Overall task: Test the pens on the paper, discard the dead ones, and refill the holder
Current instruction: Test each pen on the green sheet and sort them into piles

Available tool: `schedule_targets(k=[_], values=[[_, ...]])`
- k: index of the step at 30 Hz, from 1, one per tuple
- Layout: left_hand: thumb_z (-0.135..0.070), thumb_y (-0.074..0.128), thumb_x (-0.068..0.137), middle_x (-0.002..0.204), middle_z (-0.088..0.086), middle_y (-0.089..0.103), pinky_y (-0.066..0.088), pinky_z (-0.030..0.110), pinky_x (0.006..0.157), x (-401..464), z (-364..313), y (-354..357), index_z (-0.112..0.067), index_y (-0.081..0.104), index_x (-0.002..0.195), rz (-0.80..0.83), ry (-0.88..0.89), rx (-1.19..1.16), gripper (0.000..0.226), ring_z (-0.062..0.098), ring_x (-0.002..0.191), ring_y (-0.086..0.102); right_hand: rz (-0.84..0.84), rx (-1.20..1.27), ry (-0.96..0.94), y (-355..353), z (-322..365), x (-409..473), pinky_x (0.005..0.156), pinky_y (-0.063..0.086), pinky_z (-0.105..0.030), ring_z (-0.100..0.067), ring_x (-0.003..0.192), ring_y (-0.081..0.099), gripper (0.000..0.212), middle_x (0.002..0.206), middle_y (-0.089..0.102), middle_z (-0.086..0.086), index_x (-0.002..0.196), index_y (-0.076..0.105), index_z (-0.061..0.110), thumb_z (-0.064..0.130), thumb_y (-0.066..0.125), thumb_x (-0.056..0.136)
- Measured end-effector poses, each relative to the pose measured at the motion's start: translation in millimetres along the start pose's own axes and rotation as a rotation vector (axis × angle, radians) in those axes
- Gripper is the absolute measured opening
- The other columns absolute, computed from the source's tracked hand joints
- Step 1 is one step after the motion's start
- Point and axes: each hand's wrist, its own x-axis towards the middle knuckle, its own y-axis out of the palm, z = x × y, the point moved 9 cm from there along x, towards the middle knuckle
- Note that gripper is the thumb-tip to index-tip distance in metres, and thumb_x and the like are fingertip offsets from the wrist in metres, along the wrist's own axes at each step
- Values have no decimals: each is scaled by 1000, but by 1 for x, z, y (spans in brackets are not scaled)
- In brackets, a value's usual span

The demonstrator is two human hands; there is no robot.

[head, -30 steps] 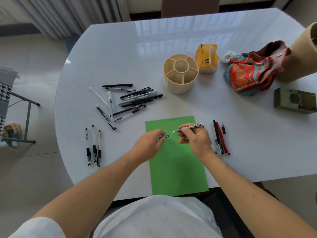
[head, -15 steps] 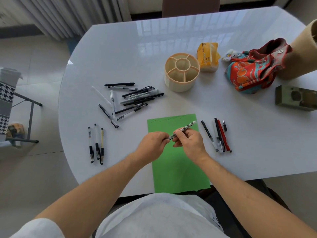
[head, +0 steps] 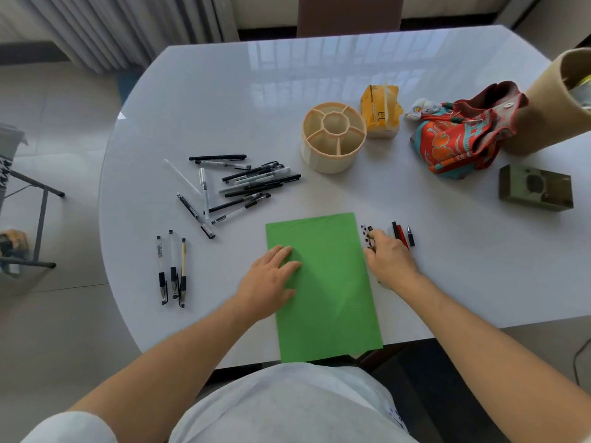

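A green paper [head: 323, 292] lies at the table's near edge, with thin scribbles along its top. My left hand [head: 271, 279] rests flat and open on its left side. My right hand [head: 388, 260] is just right of the paper and holds a black-and-white patterned pen [head: 367, 234] low at the table, beside a small group of red and black pens [head: 403, 235]. A pile of several pens [head: 246, 185] lies left of the beige divided holder [head: 334, 137], whose visible compartments hold nothing. Three pens [head: 172, 266] lie side by side at the far left.
A yellow packet [head: 380, 111], a colourful cloth bag [head: 460, 139], an olive box [head: 535, 188] and a cardboard tube [head: 559, 100] stand at the back right. A chair back [head: 348, 14] stands behind the white table [head: 224, 91]. A metal stand [head: 35, 199] stands on the floor to the left.
Both hands held the patterned pen over the paper before. Now my left hand has dropped flat onto the paper, and my right hand has carried the pen right to the small group.
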Motion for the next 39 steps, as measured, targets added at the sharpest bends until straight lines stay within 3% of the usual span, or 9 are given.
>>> schedule_targets(k=[7, 11, 17, 21, 26, 29, 32, 36, 39], values=[[-38, 73, 81, 161, 2, 27, 16, 42, 121, -17, 33, -1, -31, 41, 145, -34, -55, 1, 72, 24, 151, 19, -138, -71, -2, -9, 12, 5, 82, 50, -41, -36, 101, 62, 33, 122, 59, -13, 123, 61, 13, 15, 60, 90], [-34, 74, 80, 162, 2, 26, 19, 42, 123, -20, 39, -4, -30, 42, 145, -35, -56, -20, 72, 23, 151, 18, -94, 9, -280, 2, 103, 18, 85, 52, -38, -30, 100, 65, 29, 117, 65, -11, 123, 66, 11, 14, 61, 94], [-27, 68, 80, 162, 6, 26, 24, 44, 121, -28, 42, -6, -25, 44, 145, -9, -63, -19, 70, 26, 150, 18, -17, -1, -575, 40, 246, 46, 94, 49, -41, -29, 116, 57, 32, 126, 64, -7, 124, 67, 13, 9, 54, 95], [-22, 67, 78, 160, 10, 29, 29, 46, 118, -32, 42, -4, -22, 46, 144, -9, -57, -36, 70, 30, 149, 22, 59, -227, -627, 72, 277, 61, 89, 51, -43, -30, 116, 54, 36, 122, 60, -7, 122, 65, 15, 4, 49, 92], [-23, 68, 75, 161, 8, 28, 29, 45, 118, -34, 48, -3, -23, 45, 143, 4, -33, -39, 72, 29, 150, 21, 44, -344, -631, 77, 263, 64, 78, 51, -41, -37, 101, 64, 32, 117, 60, -10, 119, 64, 14, 7, 54, 90], [-18, 66, 75, 160, 6, 29, 27, 44, 119, -33, 49, -5, -24, 48, 141, 18, -28, -51, 68, 27, 150, 20, -5, -106, -499, 50, 231, 64, 81, 50, -38, -32, 95, 64, 32, 112, 64, -10, 117, 67, 14, 12, 61, 86], [-20, 66, 81, 147, 4, 47, 31, 44, 117, -28, 49, -21, -23, 57, 133, -52, -52, -123, 53, 26, 140, 35, -78, 317, -260, 17, 180, 55, 77, 54, -32, -23, 80, 66, 14, 92, 70, -6, 94, 70, 16, 10, 67, 82], [-38, 65, 91, 129, -3, 58, 42, 32, 104, -15, 46, -50, -21, 53, 132, -200, -154, -391, 46, 15, 120, 51, 86, 865, 2, 24, 127, 20, 71, 63, -42, -25, 66, 71, 8, 85, 69, -13, 90, 67, 9, 2, 65, 91], [-42, 57, 97, 121, -8, 61, 50, 27, 86, 4, 32, -53, -23, 48, 136, -104, -192, -521, 45, 10, 99, 60, 166, 1010, 27, 39, 116, -7, 66, 62, -36, -27, 64, 70, 6, 79, 69, -15, 92, 68, 5, 0, 65, 93]])
